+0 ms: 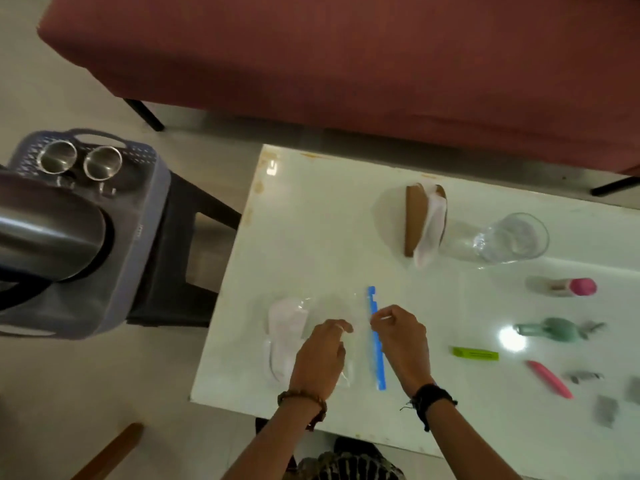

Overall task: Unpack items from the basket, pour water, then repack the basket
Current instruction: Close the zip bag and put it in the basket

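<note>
A white table (311, 209) fills my head view, a red sofa (346, 64) beyond it. My left hand (320, 355) presses flat on the clear zip bag (332, 313), pinning it; my right hand (403, 336) pinches its blue seal strip (377, 355), probably working the closure. The basket (138, 237) sits well left of both hands.

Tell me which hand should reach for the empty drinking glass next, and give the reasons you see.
The right hand, probably. The glass stands on the table's far right, on that hand's side. The left hand is over the clear bag, nearer the basket, and would have to cross over.
</note>
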Tool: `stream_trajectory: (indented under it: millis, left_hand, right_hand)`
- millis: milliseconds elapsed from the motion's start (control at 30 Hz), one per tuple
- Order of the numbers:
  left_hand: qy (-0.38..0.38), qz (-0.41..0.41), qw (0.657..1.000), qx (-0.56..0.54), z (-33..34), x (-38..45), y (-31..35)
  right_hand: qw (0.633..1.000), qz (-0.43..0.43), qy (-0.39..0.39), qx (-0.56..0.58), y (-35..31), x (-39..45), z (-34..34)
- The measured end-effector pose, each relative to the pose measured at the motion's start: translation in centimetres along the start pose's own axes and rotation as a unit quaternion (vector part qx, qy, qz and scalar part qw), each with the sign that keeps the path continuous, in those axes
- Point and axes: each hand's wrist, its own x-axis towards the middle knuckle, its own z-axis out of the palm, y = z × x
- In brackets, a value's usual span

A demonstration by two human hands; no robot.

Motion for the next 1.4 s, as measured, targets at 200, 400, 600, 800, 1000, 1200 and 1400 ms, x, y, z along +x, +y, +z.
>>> stream_trajectory:
  millis: [200,400,600,800,1000,1200,1400]
  left_hand:
    - [-0.108,0.064,0.954,0.273,3.8,2.3,-1.8]
    - [-0.06,0.073,0.944,0.317,5.6,2.6,-3.0]
    - [-0.067,0.074,0.973,0.209,4.8,2.7,-2.7]
    - [0.102,0.038,0.981,-0.163,-0.9,2.5,0.8]
    - [0.112,0.123,0.964,-0.206,-9.2,2.2,3.0]
    - [0.146,0.154,0.95,-0.227,-13.0,2.9,4.1]
    - [0.164,0.196,0.946,-0.199,-13.5,2.5,5.0]
  right_hand:
    - [0.998,0.029,-0.012,-0.047,7.3,2.0,0.4]
    - [0.999,0.031,0.001,0.034,8.0,1.9,2.5]
    - [0.992,0.004,-0.052,0.115,6.7,1.2,2.9]
    - [0.981,-0.177,-0.082,0.013,2.6,-1.2,-0.9]
    - [0.946,-0.302,-0.107,-0.05,-2.4,-2.8,-5.3]
    - [0.932,-0.348,-0.079,-0.067,-5.3,-1.9,-7.8]
    - [0.918,-0.383,-0.082,-0.056,-8.4,-1.9,-7.1]
